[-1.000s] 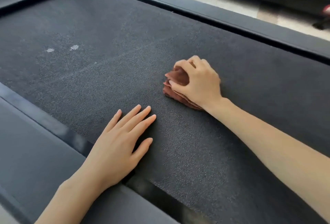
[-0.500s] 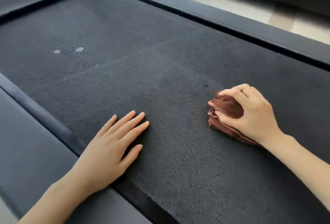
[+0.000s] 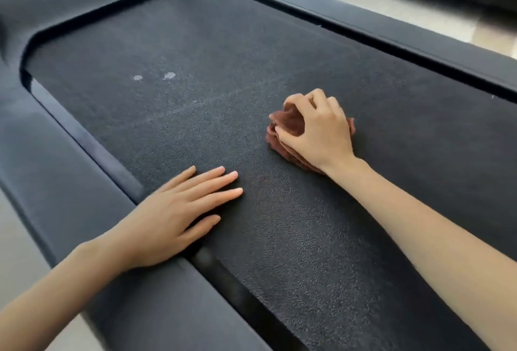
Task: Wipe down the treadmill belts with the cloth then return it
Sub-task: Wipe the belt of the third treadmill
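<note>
We see one brown cloth (image 3: pixel 288 124) bunched mid-belt (image 3: pixel 223 51) under our curled right hand (image 3: pixel 319 129), fingers clamped on it, while our left hand (image 3: pixel 173 216) lies flat, fingers spread, near two white spots (image 3: pixel 154 77).

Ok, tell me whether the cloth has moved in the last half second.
Yes. The cloth, gripped by the right hand, swept back toward the white spots on the belt.
</note>
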### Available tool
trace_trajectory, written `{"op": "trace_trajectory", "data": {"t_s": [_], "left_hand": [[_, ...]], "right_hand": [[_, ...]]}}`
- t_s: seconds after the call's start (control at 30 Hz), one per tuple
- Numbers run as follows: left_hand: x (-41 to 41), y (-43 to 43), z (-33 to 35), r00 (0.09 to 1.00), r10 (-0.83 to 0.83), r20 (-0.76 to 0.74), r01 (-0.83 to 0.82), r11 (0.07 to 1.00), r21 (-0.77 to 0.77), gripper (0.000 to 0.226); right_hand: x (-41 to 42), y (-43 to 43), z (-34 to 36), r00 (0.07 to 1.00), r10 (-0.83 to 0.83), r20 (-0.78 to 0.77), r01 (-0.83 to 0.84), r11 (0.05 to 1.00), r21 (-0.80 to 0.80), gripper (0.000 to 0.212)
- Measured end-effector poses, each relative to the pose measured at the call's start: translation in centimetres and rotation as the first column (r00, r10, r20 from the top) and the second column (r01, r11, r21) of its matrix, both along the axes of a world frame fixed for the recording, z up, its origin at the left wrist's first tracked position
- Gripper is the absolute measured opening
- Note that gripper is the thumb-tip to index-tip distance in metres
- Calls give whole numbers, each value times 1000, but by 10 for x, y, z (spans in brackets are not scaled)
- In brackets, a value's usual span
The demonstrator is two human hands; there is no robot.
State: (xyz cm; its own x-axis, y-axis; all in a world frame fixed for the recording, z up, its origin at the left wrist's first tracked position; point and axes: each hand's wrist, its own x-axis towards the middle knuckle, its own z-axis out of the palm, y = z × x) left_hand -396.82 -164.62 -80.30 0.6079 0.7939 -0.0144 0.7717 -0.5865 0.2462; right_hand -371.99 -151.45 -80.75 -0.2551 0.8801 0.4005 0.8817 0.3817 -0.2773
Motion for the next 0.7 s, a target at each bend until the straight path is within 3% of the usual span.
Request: {"op": "trace_trajectory", "data": {"t_s": [0.17, 0.3, 0.47, 0.7], "left_hand": [[-50, 10, 0, 997, 70, -15, -69, 998, 6, 52], [-89, 26, 2, 994, 106, -18, -106, 994, -11, 51], [-124, 38, 3, 994, 112, 6, -112, 993, -20, 54], [-138, 38, 2, 989, 119, 82, -117, 993, -29, 64]], "right_hand": [[-13, -78, 1, 982, 171, -76, -171, 985, 7, 39], [-56, -57, 6, 988, 137, -76, -139, 990, -28, 39], [-115, -19, 6, 999, 15, 31, -13, 998, -60, 44], [-53, -155, 4, 999, -3, -54, 0, 999, -44, 39]]}}
